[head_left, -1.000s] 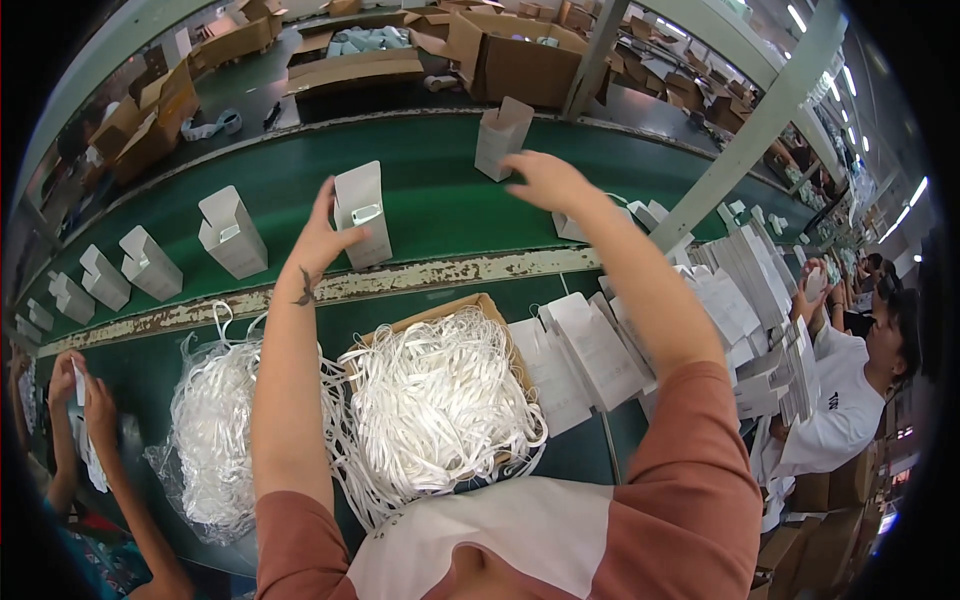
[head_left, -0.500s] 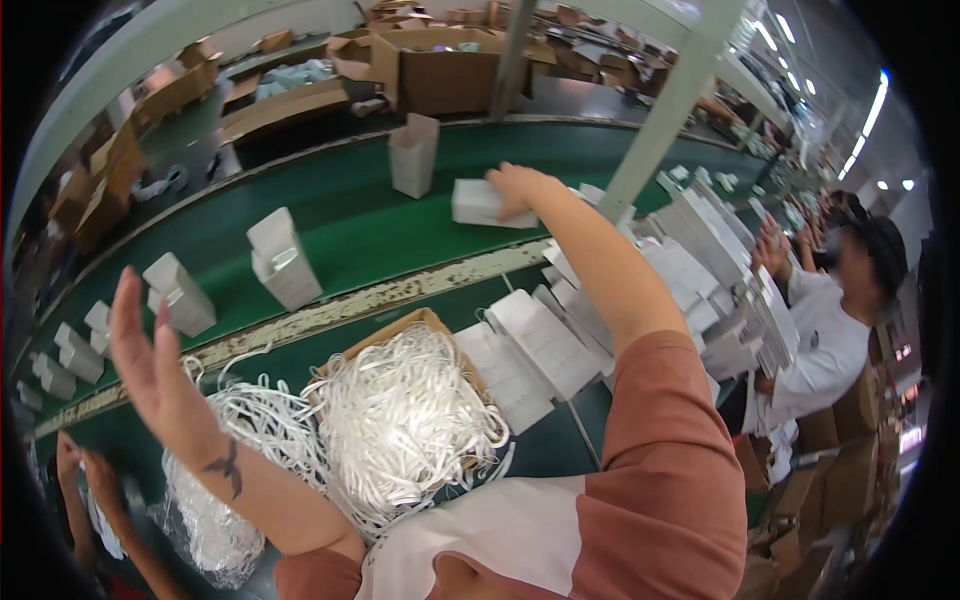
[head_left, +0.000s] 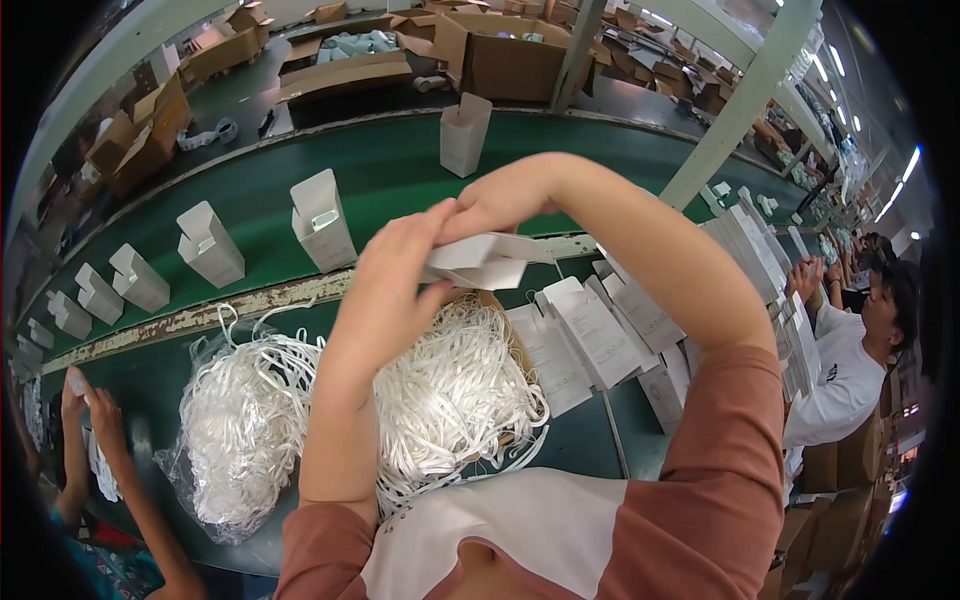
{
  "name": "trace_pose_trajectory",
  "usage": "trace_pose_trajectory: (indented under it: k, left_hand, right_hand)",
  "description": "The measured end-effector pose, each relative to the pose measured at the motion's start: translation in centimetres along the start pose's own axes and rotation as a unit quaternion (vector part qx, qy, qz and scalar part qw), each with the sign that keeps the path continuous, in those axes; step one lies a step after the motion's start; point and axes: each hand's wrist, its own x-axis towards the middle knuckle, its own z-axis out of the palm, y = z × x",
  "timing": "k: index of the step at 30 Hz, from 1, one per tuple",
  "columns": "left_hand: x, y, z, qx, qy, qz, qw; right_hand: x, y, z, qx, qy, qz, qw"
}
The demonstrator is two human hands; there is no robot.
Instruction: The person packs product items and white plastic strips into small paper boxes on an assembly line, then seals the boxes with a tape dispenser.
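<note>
I locate the white carton (head_left: 480,262) between the two hands, raised above the near side of the belt. Its long axis runs roughly left to right, with the loose flaps at the right end. The left hand (head_left: 398,255) is at the left end, thumb beneath and fingers above, narrowed on the board. The right hand (head_left: 508,192) lies over the far upper side, bent inward until its fingertips meet the left hand's; its grip is hidden, so I cannot tell how far it is closed. Carton material: thin, matte paperboard with straight creases.

Directly below and nearer the body, the cardboard box (head_left: 519,350) carries a tangled heap of white straps (head_left: 465,390), narrow, flat and satin-like. To its left I register a clear plastic bag (head_left: 238,435) of similar straps; to its right, flat-sided white boxes (head_left: 592,335) overlap on the dark green table (head_left: 580,440). Beyond, open-topped upright cartons (head_left: 325,222) stand spaced along the smooth green belt (head_left: 390,165), edged by a chipped, mottled rail (head_left: 270,298)
</note>
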Motion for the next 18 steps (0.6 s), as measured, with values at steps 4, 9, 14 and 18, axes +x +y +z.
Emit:
trace_pose_trajectory:
  k: [4,9,14,18]
  left_hand:
    - [-0.3,-2.4,-1.6,-0.016,0.014,-0.074,0.997]
    - [0.8,-2.6,-1.3,-0.061,0.032,-0.173,0.983]
    - [0.3,-4.2,-1.0,-0.088,-0.013,-0.203,0.975]
    - [0.3,-4.3,-1.0,-0.1,-0.024,-0.201,0.974]
  right_hand:
    - [0.0,3.7,-6.6,0.099,0.186,0.007,0.978]
    - [1.1,24.3,-11.7,-0.349,0.368,0.368,0.779]
    - [5.9,30.4,-8.2,-0.2,0.407,0.439,0.776]
    - [6.7,29.0,-7.9,-0.242,0.387,0.388,0.8]
